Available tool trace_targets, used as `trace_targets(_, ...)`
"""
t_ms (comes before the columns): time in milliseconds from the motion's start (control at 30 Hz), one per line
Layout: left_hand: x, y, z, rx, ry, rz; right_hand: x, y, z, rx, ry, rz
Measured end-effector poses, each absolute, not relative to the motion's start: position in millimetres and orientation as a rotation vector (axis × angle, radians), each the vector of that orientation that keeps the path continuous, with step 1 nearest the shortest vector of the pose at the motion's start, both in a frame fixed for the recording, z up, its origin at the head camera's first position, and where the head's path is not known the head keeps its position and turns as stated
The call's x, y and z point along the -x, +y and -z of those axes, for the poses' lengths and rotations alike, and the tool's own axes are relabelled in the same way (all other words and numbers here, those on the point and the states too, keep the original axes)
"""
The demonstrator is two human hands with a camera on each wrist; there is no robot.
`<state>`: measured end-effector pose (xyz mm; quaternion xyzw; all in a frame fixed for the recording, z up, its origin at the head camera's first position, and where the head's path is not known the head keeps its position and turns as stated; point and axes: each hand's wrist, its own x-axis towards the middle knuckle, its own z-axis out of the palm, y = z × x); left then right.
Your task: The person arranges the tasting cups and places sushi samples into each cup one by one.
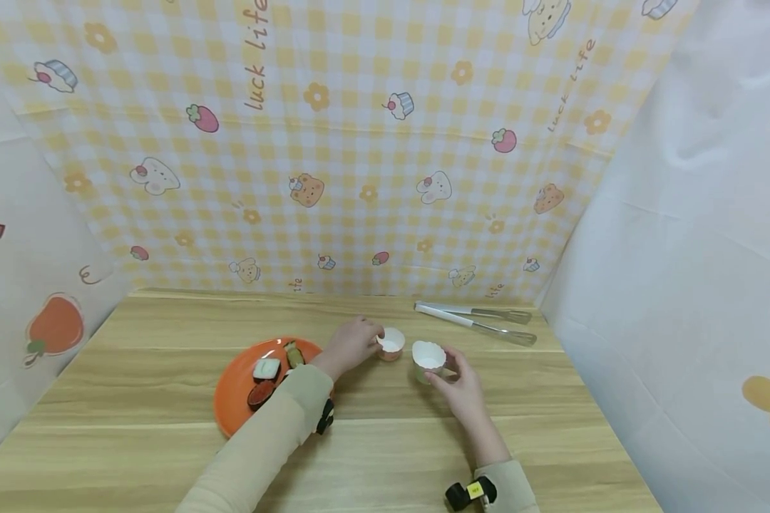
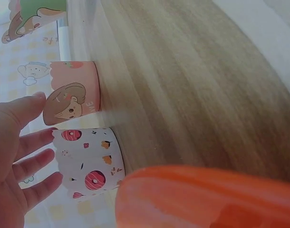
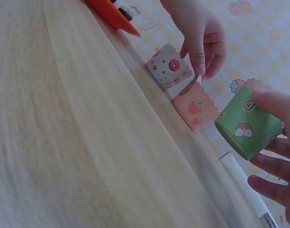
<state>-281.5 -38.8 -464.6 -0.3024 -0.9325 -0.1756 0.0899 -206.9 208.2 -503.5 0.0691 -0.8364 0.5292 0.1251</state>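
Note:
My left hand [image 1: 353, 345] pinches the near-left rim of a pink paper baking cup [image 2: 78, 90], which stands upright on the table. Beside it stands a white paper cup with a donut print [image 2: 90, 161]; in the head view my left hand hides this one. Between thumb and fingers, my right hand [image 1: 462, 388] grips a green paper baking cup [image 3: 247, 123]. That cup is tilted and lifted off the wood, just right of the pink one. Both the pink and green cups show plain white insides from above.
An orange plate [image 1: 227, 399] with several sushi-like pieces [image 1: 267, 368] lies left, partly under my left forearm. Metal tongs with white handles [image 1: 445, 314] rest at the back right. A checked cloth [image 1: 359, 149] hangs behind the wooden table [image 1: 385, 456].

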Motion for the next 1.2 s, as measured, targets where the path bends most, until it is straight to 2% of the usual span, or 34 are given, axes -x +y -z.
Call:
trace_targets(733, 272.7, -30.8, 449.2, 0.889, -2.698, 0.622, 206.9, 209.5, 499.3, -0.187, -2.433, -1.515)
trace_targets(1200, 264.8, -24.7, 440.5, 1.003, -2.617, 0.777, 206.4, 209.5, 496.8, -0.183, -2.422, -1.54)
